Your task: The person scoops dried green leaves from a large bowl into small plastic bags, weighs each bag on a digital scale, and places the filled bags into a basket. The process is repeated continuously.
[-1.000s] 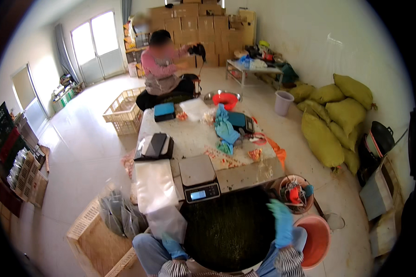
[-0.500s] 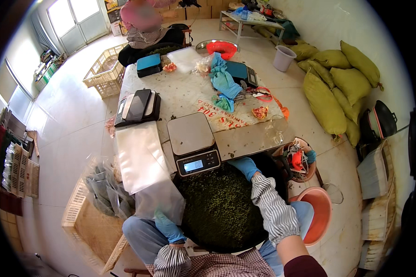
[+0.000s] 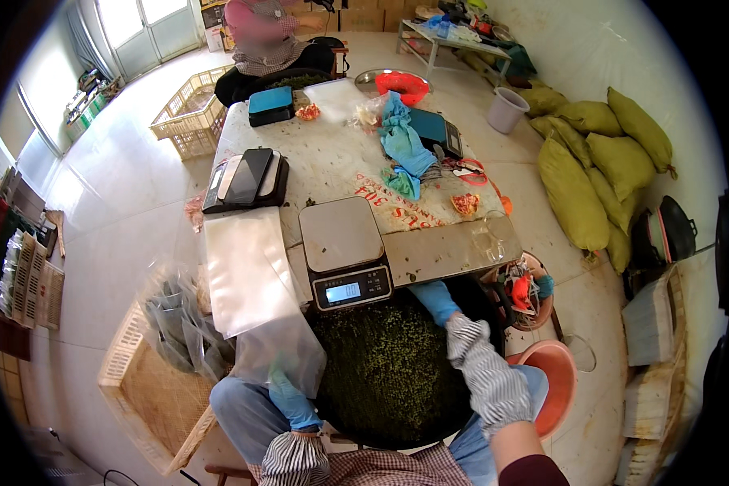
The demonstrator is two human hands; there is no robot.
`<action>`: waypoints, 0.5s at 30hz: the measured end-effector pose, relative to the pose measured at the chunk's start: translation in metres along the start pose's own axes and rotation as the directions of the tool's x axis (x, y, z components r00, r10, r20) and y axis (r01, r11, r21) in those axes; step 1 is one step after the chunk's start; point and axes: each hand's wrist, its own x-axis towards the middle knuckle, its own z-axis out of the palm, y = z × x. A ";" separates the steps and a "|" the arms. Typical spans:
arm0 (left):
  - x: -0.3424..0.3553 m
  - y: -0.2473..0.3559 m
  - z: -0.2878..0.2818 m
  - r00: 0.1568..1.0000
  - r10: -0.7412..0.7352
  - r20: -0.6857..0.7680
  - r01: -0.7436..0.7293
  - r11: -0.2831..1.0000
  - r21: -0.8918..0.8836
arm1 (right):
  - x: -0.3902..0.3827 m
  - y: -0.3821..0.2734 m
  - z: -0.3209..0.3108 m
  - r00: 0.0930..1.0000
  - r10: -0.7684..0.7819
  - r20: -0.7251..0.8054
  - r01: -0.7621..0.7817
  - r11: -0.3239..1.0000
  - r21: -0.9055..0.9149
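Note:
My left hand (image 3: 292,402), in a blue glove, is at the lower end of a clear plastic bag (image 3: 287,344) that hangs off the near left table edge. Its fingers are closed on the film and show partly through it. Between my knees stands a wide black pan (image 3: 479,324) of small dark green granules (image 3: 389,373). At the pan's far right, beside the table edge, is my gloved right hand (image 3: 435,303). Its fingertips are hidden, so its grip does not show. A lit digital scale (image 3: 342,235) with a bare plate sits just beyond the pan.
More scales and blue gloves (image 3: 405,138) lie on the table (image 3: 316,170). A wicker tray (image 3: 154,389) stands at left, a pink bucket (image 3: 552,389) and a waste bin (image 3: 535,312) at right. Green sacks (image 3: 575,194) line the wall. Another person (image 3: 259,40) sits across the table.
The view has shifted slightly, so the table and scale appear a little farther right. My left hand stays at the bag; my right hand remains at the pan's far side.

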 end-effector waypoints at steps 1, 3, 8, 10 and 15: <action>0.000 0.003 0.006 1.000 -0.003 0.006 0.003 1.000 -0.007 | 0.021 0.032 0.032 0.995 -0.055 -0.078 0.042 0.987 -0.157; 0.001 0.002 -0.006 1.000 0.002 -0.015 -0.002 0.999 0.036 | 0.031 -0.004 0.049 0.998 -0.050 0.045 0.054 0.993 -0.104; 0.005 -0.003 -0.004 1.000 0.006 -0.009 -0.006 0.998 0.066 | 0.025 -0.037 0.047 0.962 -0.182 0.205 0.183 0.983 0.011; 0.006 -0.011 -0.017 0.997 0.051 -0.065 -0.043 0.991 0.123 | -0.007 -0.109 -0.011 0.943 -0.135 0.305 0.106 0.988 0.112; 0.003 -0.011 -0.013 0.996 0.077 -0.047 -0.065 0.976 0.210 | -0.087 -0.139 -0.077 0.933 -0.154 0.325 0.212 0.966 -0.151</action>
